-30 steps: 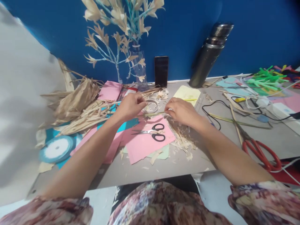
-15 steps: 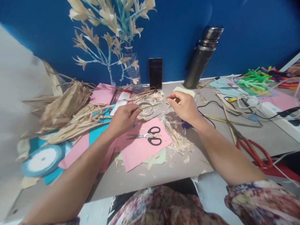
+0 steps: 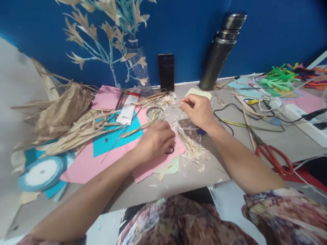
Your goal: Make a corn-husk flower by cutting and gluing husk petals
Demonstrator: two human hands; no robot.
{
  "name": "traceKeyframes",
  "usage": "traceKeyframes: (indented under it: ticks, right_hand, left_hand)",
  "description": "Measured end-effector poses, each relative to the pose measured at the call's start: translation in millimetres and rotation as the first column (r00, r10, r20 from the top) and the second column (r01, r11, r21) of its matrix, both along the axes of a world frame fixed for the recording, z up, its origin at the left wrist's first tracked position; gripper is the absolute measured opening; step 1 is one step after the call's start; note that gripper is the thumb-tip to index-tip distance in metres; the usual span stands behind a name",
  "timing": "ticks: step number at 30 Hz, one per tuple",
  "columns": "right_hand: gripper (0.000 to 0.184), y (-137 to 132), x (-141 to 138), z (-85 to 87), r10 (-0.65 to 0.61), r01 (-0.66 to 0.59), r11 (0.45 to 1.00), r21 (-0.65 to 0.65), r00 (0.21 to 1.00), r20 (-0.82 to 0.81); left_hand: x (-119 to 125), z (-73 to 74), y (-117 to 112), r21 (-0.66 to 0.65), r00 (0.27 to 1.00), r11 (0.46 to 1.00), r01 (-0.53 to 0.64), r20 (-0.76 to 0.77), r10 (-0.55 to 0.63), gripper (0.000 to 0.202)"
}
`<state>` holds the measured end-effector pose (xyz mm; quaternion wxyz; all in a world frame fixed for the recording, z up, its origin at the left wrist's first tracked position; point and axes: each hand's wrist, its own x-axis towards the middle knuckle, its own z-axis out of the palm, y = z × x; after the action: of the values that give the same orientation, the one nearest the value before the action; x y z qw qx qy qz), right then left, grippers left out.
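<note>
My left hand point(image 3: 155, 139) lies curled over small black-handled scissors point(image 3: 170, 150) on a pink paper sheet point(image 3: 102, 163); only one handle loop shows below the fingers. A thin pale green strip point(image 3: 138, 127) sticks out to the left from beside the knuckles. My right hand point(image 3: 198, 109) hovers further back, near a yellow paper point(image 3: 198, 92), with thumb and fingers pinched together; what they hold is hidden. A clear tape ring point(image 3: 154, 112) lies between the two hands.
Dried husks point(image 3: 63, 115) and a ribbon spool point(image 3: 42, 172) fill the left. A vase of paper flowers point(image 3: 138, 68), a phone point(image 3: 166, 71) and a steel flask point(image 3: 219, 51) stand by the blue wall. Shavings point(image 3: 194, 151), cables, red scissors point(image 3: 273, 158) and a power strip point(image 3: 304, 119) lie right.
My left hand has come down from the tape ring, with the strip, onto the black scissors and now covers them. My right hand has drawn back slightly toward the yellow paper.
</note>
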<state>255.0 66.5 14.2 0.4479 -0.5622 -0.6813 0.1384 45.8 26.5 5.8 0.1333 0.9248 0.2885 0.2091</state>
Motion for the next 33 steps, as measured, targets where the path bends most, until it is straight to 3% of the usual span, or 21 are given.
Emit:
traceKeyframes:
  ticks: [2, 6, 8, 10, 11, 13, 15, 16, 17, 19, 21, 22, 24, 27, 30, 33]
  right_hand:
    - [0.014, -1, -3, -1.1, 0.008, -0.008, 1.000, -0.018, 1.000, 0.024]
    - [0.014, -4, -5, -1.4, 0.011, -0.011, 1.000, -0.015, 0.999, 0.042]
    - [0.014, -4, -5, -1.7, 0.023, -0.022, 1.000, -0.016, 0.999, 0.038]
    - [0.014, -4, -5, -2.1, 0.033, -0.032, 0.999, -0.017, 0.999, 0.028]
    - [0.014, -4, -6, -2.0, 0.041, -0.040, 0.999, -0.019, 0.999, 0.018]
    - [0.014, -4, -6, -0.5, 0.065, -0.066, 0.997, -0.032, 0.998, -0.022]
    - [0.014, -5, -7, 2.5, 0.117, -0.125, 0.988, -0.091, 0.989, -0.086]
    - [0.014, -6, -7, 4.2, 0.157, -0.174, 0.974, -0.143, 0.979, -0.129]
    - [0.014, -8, -8, 5.6, 0.203, -0.239, 0.950, -0.204, 0.962, -0.181]
    - [0.014, -10, -10, 7.0, 0.310, -0.403, 0.860, -0.312, 0.900, -0.306]
    - [0.019, -13, -14, 5.8, 0.388, -0.546, 0.760, -0.353, 0.817, -0.427]
    - [0.020, -15, -17, 4.5, 0.401, -0.581, 0.735, -0.351, 0.788, -0.467]
    - [0.019, -17, -24, 1.4, 0.374, -0.566, 0.756, -0.328, 0.785, -0.493]
    - [0.013, -20, -31, -2.1, 0.307, -0.465, 0.825, -0.320, 0.845, -0.437]
    - [0.010, -22, -34, -2.9, 0.305, -0.436, 0.835, -0.336, 0.875, -0.377]
    - [0.011, -21, -33, -2.8, 0.299, -0.416, 0.838, -0.353, 0.891, -0.342]
  left_hand:
    - [17, -8.4, -16, -0.030, 0.991, 0.991, 0.128, -0.038, -0.129, 0.021]
    - [32, -23.8, -30, 0.000, 0.964, 0.972, 0.235, -0.125, -0.233, 0.023]
    - [33, -26.3, -32, -0.083, 0.966, 0.965, 0.250, -0.051, -0.255, 0.022]
    - [31, -24.2, -31, -0.285, 0.967, 0.928, 0.239, 0.154, -0.201, 0.019]
    - [29, -21.6, -30, -0.420, 0.953, 0.882, 0.216, 0.287, -0.096, 0.016]
    - [26, -14.3, -25, -0.694, 0.848, 0.696, 0.186, 0.471, 0.244, 0.014]
    - [21, -6.0, -18, -0.856, 0.691, 0.464, 0.227, 0.478, 0.542, 0.020]
    - [18, -2.2, -14, -0.883, 0.619, 0.387, 0.267, 0.465, 0.633, 0.024]
    - [16, 0.8, -9, -0.894, 0.570, 0.331, 0.302, 0.448, 0.689, 0.026]
    - [12, 3.6, -2, -0.899, 0.504, 0.279, 0.338, 0.423, 0.753, 0.028]
    - [9, 2.5, 2, -0.903, 0.497, 0.259, 0.342, 0.408, 0.766, 0.028]
    - [8, 1.0, 3, -0.907, 0.513, 0.253, 0.336, 0.402, 0.759, 0.027]
    - [6, -1.6, 3, -0.920, 0.552, 0.261, 0.291, 0.384, 0.740, 0.027]
    - [4, -0.9, 2, -0.943, 0.594, 0.301, 0.142, 0.324, 0.736, 0.028]
    - [2, 3.7, 1, -0.930, 0.617, 0.368, 0.016, 0.299, 0.728, 0.027]
    - [0, 5.5, 3, -0.899, 0.608, 0.437, -0.029, 0.331, 0.721, 0.022]
